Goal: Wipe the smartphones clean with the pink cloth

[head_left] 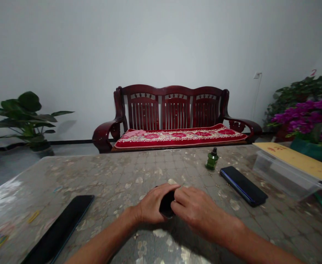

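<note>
Where the forearms converge over the desk (pixel 111 174), the left hand (pixel 154 204) curls around a dark, smooth-looking object (pixel 165 206) whose kind I cannot make out. It sits between the two hands, deepest in the left grip, its visible face running longest from far to near with a slight lean; the right hand's bent fingers meet its right edge, though whether they pinch it I can't tell. Beneath spreads a flowered, faintly glossy cover; beyond stand a squat green bottle (pixel 212 161) and a clear plastic box (pixel 282 176).
</note>
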`<state>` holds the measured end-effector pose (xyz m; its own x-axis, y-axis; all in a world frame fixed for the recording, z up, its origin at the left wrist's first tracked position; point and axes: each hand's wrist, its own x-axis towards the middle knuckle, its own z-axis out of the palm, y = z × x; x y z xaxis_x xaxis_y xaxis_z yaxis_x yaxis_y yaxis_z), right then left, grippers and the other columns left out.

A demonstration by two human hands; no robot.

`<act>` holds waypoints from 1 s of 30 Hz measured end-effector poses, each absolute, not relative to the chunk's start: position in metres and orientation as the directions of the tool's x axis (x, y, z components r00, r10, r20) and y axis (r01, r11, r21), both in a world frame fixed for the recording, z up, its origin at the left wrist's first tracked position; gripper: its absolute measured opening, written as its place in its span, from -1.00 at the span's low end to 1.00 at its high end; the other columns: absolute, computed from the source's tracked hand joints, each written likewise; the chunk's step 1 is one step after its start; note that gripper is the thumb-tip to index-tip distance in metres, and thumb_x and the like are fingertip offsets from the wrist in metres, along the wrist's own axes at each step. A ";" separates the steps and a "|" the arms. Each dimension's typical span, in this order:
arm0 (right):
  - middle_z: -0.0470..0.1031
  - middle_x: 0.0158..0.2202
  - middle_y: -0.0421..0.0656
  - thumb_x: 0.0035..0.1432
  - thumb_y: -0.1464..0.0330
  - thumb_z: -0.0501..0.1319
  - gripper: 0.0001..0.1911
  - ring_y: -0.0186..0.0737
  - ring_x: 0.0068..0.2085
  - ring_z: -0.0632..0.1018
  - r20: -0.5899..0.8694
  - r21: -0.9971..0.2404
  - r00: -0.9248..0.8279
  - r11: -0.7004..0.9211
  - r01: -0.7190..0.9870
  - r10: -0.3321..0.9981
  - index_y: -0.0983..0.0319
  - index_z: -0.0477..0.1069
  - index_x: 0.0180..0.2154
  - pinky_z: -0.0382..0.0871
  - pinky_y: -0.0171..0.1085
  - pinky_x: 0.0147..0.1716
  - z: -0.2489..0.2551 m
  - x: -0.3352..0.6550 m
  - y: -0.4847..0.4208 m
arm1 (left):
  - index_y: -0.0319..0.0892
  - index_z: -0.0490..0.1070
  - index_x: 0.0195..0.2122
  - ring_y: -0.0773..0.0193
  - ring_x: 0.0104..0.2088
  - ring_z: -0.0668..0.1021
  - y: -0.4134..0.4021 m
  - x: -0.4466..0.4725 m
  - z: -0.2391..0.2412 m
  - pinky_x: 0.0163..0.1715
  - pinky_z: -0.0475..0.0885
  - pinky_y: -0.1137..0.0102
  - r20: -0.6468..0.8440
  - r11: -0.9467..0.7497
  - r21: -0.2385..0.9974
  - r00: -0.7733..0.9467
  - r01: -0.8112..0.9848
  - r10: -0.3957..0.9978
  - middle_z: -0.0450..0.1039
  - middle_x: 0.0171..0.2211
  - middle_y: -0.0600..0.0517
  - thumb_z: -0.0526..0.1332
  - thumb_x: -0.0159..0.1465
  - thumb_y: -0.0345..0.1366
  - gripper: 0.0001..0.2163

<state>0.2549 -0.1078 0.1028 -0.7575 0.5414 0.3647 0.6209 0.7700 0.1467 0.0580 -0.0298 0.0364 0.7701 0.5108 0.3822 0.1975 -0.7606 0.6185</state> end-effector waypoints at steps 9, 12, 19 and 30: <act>0.41 -0.39 -0.17 0.36 0.43 0.12 -0.84 -0.27 -0.40 0.39 0.355 0.252 -0.822 0.801 0.542 0.445 0.25 0.35 -0.33 0.15 -0.24 -0.45 0.068 0.263 -0.110 | -0.13 0.15 0.34 -0.12 0.18 0.42 -0.020 0.043 0.018 0.26 0.18 0.04 0.287 -0.802 0.553 0.851 0.227 0.439 0.39 0.19 -0.17 0.48 -0.04 0.04 -0.05; 0.40 -0.41 -0.18 0.35 0.43 0.13 -0.84 -0.28 -0.42 0.39 0.349 0.251 -0.824 0.802 0.542 0.447 0.24 0.34 -0.34 0.11 -0.24 -0.47 0.058 0.265 -0.113 | -0.13 0.17 0.33 -0.19 0.24 0.34 -0.010 0.027 0.012 0.30 0.04 -0.04 0.211 -0.784 0.543 0.855 0.300 0.473 0.31 0.24 -0.24 0.48 -0.13 0.21 0.04; 0.38 -0.45 -0.20 0.31 0.46 0.14 -0.86 -0.29 -0.46 0.38 0.333 0.278 -0.847 0.815 0.508 0.414 0.25 0.35 -0.35 0.06 -0.22 -0.51 0.049 0.266 -0.117 | -0.07 0.29 0.29 -0.26 0.33 0.17 0.003 -0.011 -0.002 0.28 0.06 -0.07 0.103 -0.661 0.585 0.765 0.471 0.636 0.14 0.34 -0.27 0.40 -0.13 0.30 -0.01; 0.38 -0.45 -0.19 0.29 0.49 0.13 -0.86 -0.29 -0.47 0.37 0.246 0.229 -0.875 0.852 0.470 0.417 0.27 0.37 -0.36 0.09 -0.24 -0.52 0.040 0.260 -0.120 | -0.01 0.39 0.21 -0.11 0.26 0.36 0.010 -0.014 0.019 0.23 0.22 0.12 0.060 -0.630 0.648 0.797 0.427 0.601 0.28 0.29 -0.19 0.44 0.02 0.12 -0.26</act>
